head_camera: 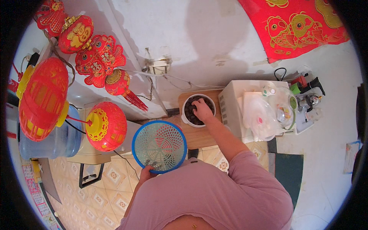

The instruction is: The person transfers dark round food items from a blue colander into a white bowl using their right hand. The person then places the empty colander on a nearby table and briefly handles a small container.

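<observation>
My left hand grips the near-left edge of a round plastic colander with a blue rim. Its pale perforated base shows, with a few small dark bits near the lower edge. The colander is tilted and held close to my body. To the right, a white round tub with a side lug stands on a wooden tabletop. Dark, lumpy pieces fill it. My right hand reaches into the tub with bent fingers touching the pieces; whether it holds any is hidden.
A white box-shaped appliance stands right of the tub, with plastic bags and a paper cup on top. Red lanterns hang at left by a water dispenser with a blue bottle. Cables run along the wall.
</observation>
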The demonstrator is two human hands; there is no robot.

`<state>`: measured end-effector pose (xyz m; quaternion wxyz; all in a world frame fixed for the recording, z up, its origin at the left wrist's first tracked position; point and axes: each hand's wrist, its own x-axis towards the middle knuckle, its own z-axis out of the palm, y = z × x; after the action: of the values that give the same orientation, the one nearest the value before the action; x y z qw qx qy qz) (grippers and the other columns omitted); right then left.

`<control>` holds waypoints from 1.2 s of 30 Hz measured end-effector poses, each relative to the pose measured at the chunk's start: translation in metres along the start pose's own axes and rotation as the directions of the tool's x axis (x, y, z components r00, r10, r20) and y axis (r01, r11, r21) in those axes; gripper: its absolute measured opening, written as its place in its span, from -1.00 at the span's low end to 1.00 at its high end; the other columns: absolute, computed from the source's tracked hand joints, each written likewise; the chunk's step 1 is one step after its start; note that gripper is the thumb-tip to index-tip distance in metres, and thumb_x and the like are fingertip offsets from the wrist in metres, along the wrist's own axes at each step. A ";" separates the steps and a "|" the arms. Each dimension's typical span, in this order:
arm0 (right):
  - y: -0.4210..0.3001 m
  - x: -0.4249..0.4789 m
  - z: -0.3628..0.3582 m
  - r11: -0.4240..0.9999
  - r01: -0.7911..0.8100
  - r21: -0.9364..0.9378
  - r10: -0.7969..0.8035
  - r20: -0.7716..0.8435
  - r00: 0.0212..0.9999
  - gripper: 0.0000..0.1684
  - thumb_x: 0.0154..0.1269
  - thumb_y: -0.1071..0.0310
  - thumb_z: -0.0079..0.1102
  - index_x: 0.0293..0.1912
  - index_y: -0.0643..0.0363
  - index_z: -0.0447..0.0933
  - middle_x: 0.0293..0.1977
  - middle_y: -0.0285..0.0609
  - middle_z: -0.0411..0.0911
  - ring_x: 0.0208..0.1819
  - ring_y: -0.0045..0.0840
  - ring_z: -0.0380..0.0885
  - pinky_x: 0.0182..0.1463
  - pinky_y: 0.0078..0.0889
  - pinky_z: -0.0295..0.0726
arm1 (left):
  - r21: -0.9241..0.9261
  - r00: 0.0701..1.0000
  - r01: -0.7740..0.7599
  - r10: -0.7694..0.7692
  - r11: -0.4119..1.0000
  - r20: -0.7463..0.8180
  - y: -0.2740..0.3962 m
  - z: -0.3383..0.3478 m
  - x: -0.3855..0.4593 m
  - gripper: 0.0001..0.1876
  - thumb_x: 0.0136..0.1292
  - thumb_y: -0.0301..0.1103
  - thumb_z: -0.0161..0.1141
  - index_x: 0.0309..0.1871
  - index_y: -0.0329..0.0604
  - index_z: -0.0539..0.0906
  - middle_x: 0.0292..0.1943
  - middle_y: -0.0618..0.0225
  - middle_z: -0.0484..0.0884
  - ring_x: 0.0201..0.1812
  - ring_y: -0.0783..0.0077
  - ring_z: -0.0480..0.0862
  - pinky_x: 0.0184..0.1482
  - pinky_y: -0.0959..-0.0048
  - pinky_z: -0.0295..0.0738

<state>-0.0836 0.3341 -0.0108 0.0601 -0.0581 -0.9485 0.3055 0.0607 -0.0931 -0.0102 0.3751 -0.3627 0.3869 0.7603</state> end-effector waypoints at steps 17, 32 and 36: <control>0.029 0.003 0.021 0.815 0.511 -0.274 -0.391 0.392 0.833 -0.60 -0.06 0.30 0.32 -0.10 -0.12 0.66 0.28 -0.07 0.26 0.35 -0.19 0.18 0.25 -0.10 0.35 | -0.002 0.991 -0.026 0.025 1.000 -0.131 0.000 0.001 -0.018 -0.42 0.03 -0.55 -0.01 0.22 -0.41 0.32 0.03 0.00 0.55 -0.04 0.06 0.63 0.03 0.13 0.60; 0.029 -0.021 0.026 0.835 0.394 -0.384 -0.277 0.325 0.904 -0.67 -0.04 0.32 0.26 -0.17 -0.01 0.61 0.31 -0.07 0.22 0.37 -0.18 0.13 0.32 -0.05 0.26 | -0.014 0.998 -0.050 0.050 0.999 -0.050 0.011 -0.011 -0.007 -0.47 0.01 -0.56 0.00 0.16 -0.34 0.38 0.07 0.09 0.53 0.05 0.07 0.58 0.10 0.06 0.53; 0.019 -0.028 0.023 0.862 0.313 -0.399 -0.196 0.307 0.931 -0.63 -0.02 0.30 0.28 -0.11 -0.05 0.60 0.32 -0.08 0.20 0.38 -0.18 0.12 0.32 -0.08 0.25 | -0.058 0.999 -0.017 0.014 0.998 -0.048 0.015 0.001 -0.012 -0.51 0.01 -0.57 0.01 0.11 -0.34 0.40 0.04 0.10 0.54 0.03 0.09 0.59 0.08 0.07 0.54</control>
<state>-0.0581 0.3320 -0.0430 -0.0372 0.0964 -0.9917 0.0768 0.0527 -0.1025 0.0048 0.3491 -0.3886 0.3761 0.7653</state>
